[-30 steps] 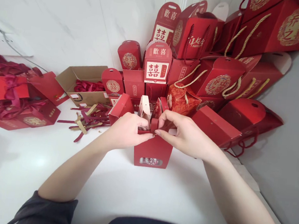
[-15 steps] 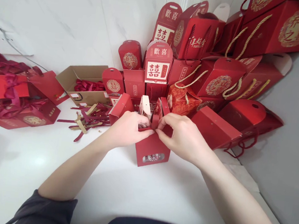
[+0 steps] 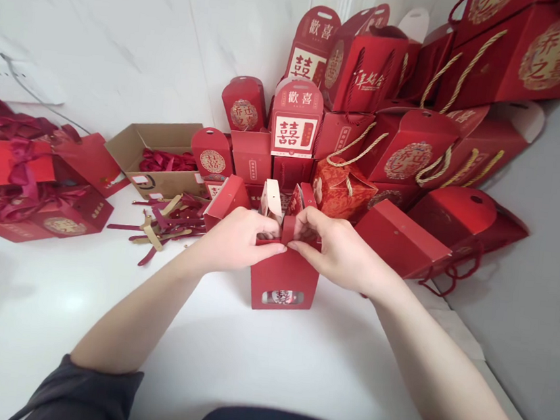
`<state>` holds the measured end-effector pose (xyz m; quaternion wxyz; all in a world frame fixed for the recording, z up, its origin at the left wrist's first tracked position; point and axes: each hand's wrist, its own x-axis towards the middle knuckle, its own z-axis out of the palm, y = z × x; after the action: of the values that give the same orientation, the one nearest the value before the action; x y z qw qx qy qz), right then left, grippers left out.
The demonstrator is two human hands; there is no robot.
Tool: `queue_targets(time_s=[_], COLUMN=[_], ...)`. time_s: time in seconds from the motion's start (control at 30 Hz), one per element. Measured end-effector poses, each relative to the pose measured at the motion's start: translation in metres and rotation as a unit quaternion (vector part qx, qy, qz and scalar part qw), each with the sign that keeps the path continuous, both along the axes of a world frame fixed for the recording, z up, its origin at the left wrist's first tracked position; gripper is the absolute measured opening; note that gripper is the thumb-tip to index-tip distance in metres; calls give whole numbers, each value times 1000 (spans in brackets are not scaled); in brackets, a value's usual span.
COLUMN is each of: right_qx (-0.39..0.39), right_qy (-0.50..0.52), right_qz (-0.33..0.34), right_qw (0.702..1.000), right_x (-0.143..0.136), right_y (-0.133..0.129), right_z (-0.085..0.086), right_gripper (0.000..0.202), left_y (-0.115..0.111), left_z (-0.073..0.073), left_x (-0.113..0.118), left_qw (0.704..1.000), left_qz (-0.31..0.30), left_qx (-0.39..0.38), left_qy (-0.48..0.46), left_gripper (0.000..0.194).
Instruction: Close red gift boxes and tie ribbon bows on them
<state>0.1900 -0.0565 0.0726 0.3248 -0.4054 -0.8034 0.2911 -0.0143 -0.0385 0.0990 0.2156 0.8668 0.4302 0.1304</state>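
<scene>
A red box point(image 3: 284, 273) with a small clear window near its bottom stands upright on the white table, its front toward me. My left hand point(image 3: 242, 239) pinches the left part of its top edge, thumb in front and fingers behind. On the right part of the same edge, my right hand point(image 3: 333, 248) has thumb and fingers closed around it. Between the two hands a short red strap point(image 3: 288, 229) rises at the middle of the edge. What lies behind the fingers is hidden.
Red gift boxes point(image 3: 295, 122) with rope handles are stacked behind and to the right. An open cardboard box point(image 3: 173, 183) with red ribbon sits at back left, near a heap of straps point(image 3: 167, 222). Ribboned boxes point(image 3: 67, 206) stand far left.
The red box has turned slightly and now faces me more squarely. My right hand has shifted a little left and up along the top edge, and the strap stands nearer the middle.
</scene>
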Motion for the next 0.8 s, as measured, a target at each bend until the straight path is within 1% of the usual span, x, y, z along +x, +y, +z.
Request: queue_targets(time_s=[0.07, 0.23, 0.3, 0.4, 0.53, 0.67, 0.73, 0.8], right_qx=[14, 33, 47, 62, 63, 40, 8, -25], right_qy=[-15, -28, -33, -39, -33, -9, 14, 32], right_qz=[-7, -25, -14, 21, 56, 78, 100, 105], right_qw=[1000, 999, 998, 997, 996, 996, 995, 994], right_x=[-2, -4, -3, 1, 3, 8, 13, 17], right_y=[-2, -9, -9, -5, 3, 5, 5, 5], right_z=[1, 3, 4, 5, 3, 3, 4, 6], right_gripper=[13, 16, 17, 16, 15, 12, 11, 13], left_y=[-3, -11, -11, -4, 4, 7, 6, 5], left_z=[2, 4, 3, 2, 2, 5, 8, 10], left_x=[0, 2, 2, -1, -5, -11, -13, -15], left_qw=[1000, 1000, 1000, 999, 998, 997, 997, 997], left_qz=[-5, 7, 3, -18, -46, -68, -61, -54], left_qx=[-5, 18, 23, 29, 31, 0, -27, -46], left_qy=[5, -13, -6, 14, 21, 29, 26, 21], left_gripper=[24, 26, 26, 31, 36, 33, 30, 25])
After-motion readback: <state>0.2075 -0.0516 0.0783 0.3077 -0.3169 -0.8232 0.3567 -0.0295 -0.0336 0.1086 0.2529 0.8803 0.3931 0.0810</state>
